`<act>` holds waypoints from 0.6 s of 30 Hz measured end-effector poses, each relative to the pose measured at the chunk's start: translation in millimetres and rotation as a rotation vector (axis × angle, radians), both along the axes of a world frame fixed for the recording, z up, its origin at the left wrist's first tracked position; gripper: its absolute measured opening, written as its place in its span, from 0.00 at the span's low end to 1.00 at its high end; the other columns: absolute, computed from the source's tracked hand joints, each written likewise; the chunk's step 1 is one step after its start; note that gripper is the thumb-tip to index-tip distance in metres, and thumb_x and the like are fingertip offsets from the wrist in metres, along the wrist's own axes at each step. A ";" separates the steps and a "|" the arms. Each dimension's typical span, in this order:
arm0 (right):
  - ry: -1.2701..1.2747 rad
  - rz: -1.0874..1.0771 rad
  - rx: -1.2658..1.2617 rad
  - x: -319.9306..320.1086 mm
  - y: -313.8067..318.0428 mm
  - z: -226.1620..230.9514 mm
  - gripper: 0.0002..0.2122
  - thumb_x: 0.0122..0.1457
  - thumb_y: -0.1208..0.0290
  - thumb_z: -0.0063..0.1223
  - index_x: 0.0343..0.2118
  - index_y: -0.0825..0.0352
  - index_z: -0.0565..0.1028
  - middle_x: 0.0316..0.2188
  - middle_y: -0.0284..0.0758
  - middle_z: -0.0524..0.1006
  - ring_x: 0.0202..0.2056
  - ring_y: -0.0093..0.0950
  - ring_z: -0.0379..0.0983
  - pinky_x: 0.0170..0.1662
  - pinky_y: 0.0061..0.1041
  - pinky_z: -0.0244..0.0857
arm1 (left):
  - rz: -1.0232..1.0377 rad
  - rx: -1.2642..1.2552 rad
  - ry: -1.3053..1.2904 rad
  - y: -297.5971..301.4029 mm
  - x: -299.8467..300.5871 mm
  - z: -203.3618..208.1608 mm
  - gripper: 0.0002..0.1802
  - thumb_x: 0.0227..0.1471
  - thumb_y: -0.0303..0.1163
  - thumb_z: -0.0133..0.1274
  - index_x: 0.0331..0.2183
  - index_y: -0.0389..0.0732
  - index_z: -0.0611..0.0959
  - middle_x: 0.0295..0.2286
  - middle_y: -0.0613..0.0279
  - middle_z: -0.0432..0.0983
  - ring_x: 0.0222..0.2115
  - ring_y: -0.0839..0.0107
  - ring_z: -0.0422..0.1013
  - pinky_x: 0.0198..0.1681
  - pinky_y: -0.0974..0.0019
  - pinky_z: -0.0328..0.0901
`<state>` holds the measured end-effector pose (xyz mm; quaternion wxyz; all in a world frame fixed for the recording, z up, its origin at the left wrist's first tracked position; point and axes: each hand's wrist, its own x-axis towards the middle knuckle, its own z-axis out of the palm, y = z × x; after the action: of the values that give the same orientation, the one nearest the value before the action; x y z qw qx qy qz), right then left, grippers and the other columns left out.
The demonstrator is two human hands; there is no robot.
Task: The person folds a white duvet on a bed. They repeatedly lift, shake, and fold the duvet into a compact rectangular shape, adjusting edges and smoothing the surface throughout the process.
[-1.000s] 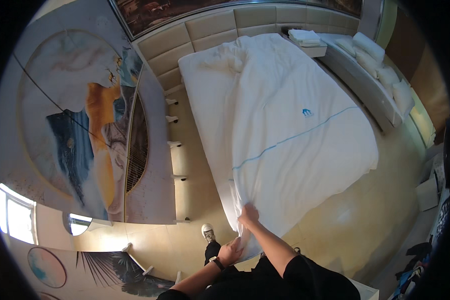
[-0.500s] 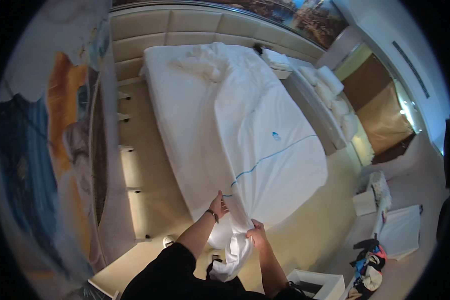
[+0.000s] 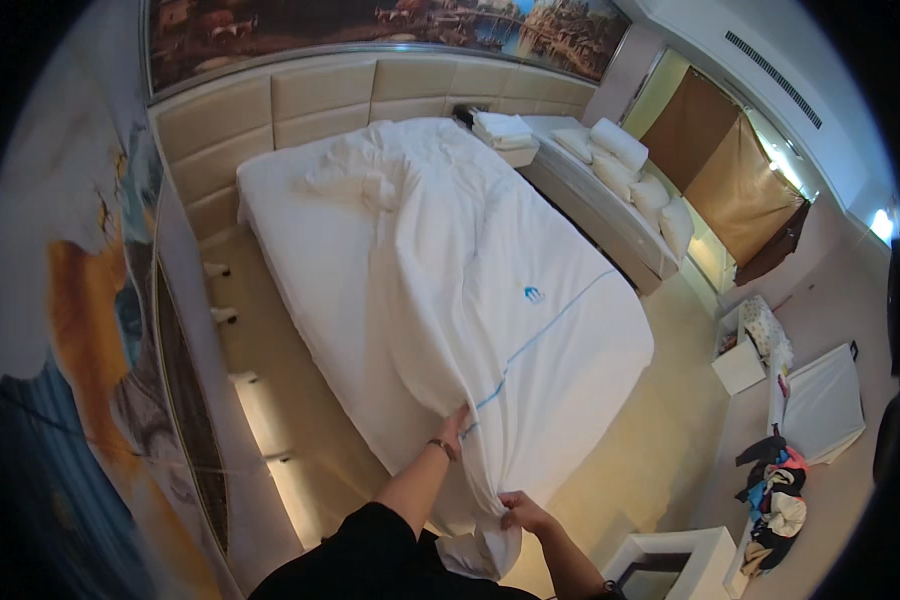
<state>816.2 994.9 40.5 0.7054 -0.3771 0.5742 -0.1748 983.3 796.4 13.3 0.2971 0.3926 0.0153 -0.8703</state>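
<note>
A white duvet (image 3: 560, 340) with a thin blue stripe and a small blue emblem lies rumpled over the right half of the bed (image 3: 320, 290). Its near end gathers into long folds that run down toward me. My left hand (image 3: 457, 430) grips the duvet's left fold close to the stripe; its fingertips are partly hidden in the cloth. Lower and to the right, my right hand (image 3: 523, 512) is closed on the bunched near corner. Loose white cloth hangs below it, in front of my dark clothing.
Folded white linen (image 3: 503, 130) rests on a bedside stand. Pillows (image 3: 630, 180) lie on a low couch to the right. Clothes (image 3: 775, 500) are heaped at lower right, near a white open-topped unit (image 3: 670, 565). A curtain (image 3: 90, 350) hangs at left; a padded headboard (image 3: 320, 95) stands behind the bed.
My view has tilted up, showing more of the headboard wall. My left hand has closed in on the duvet's fold, and my right hand still grips the corner, with the folds pulled tighter.
</note>
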 end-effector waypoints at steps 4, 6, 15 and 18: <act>0.295 0.464 0.008 -3.0 -76.4 19.0 0.11 0.46 0.76 0.56 0.35 0.68 0.78 0.27 0.30 0.78 0.28 0.21 0.72 0.32 0.21 0.67 | -0.022 -0.198 -0.300 -23.5 11.6 -24.8 0.24 0.48 0.40 0.58 0.45 0.38 0.76 0.40 0.52 0.75 0.36 0.61 0.74 0.39 0.60 0.69; 0.217 -0.110 -0.284 -16.4 -109.7 19.7 0.11 0.57 0.65 0.50 0.33 0.69 0.78 0.28 0.34 0.78 0.29 0.22 0.72 0.32 0.23 0.67 | -0.087 -0.428 -0.550 -26.4 8.1 0.8 0.19 0.48 0.37 0.57 0.40 0.36 0.79 0.35 0.51 0.78 0.34 0.60 0.75 0.35 0.60 0.69; 0.942 -0.059 -0.459 55.6 -276.9 -17.8 0.23 0.44 0.59 0.56 0.35 0.76 0.73 0.33 0.54 0.76 0.36 0.48 0.75 0.40 0.39 0.69 | -0.476 -1.108 -0.762 0.0 24.2 -10.4 0.20 0.51 0.40 0.52 0.41 0.34 0.76 0.31 0.45 0.78 0.34 0.55 0.75 0.37 0.57 0.67; 0.629 -0.219 -0.444 50.1 -289.7 -48.1 0.17 0.44 0.64 0.54 0.32 0.76 0.75 0.28 0.47 0.77 0.30 0.41 0.76 0.35 0.35 0.69 | -0.504 -1.026 -0.556 -32.3 55.8 -15.1 0.25 0.52 0.45 0.53 0.46 0.37 0.74 0.41 0.51 0.75 0.42 0.61 0.71 0.45 0.58 0.64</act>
<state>866.3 705.2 -7.6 0.3737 -0.4922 0.7471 -0.2448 1039.0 764.2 -1.7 0.2263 0.4030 -0.5744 -0.6756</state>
